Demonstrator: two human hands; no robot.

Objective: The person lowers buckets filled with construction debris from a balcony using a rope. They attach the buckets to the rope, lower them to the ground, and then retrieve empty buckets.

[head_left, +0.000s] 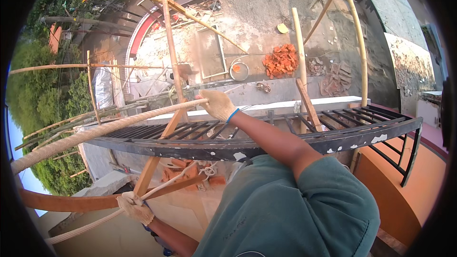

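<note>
Both my hands wear cream knitted work gloves. Out over the black metal railing (200, 150), my right hand (219, 105) is closed round a thick, pale twisted rope (109, 127). This rope slants up from the left edge to that hand, and a thinner-looking length runs on beyond it. Lower left, beside a wooden beam (76, 202), my left hand (136, 208) grips another run of rope (88, 227). From there the run goes up to a loose knot (208, 171) near the railing. Whether both runs are one rope, I cannot tell.
Far below lie a heap of orange bricks (281, 61), a round bucket (239, 71) with something orange inside, a rectangular frame (213, 52) and a yellow object (283, 28). Bamboo poles (356, 28) and a wooden post (171, 43) rise around the railing. More bricks (178, 171) sit under it.
</note>
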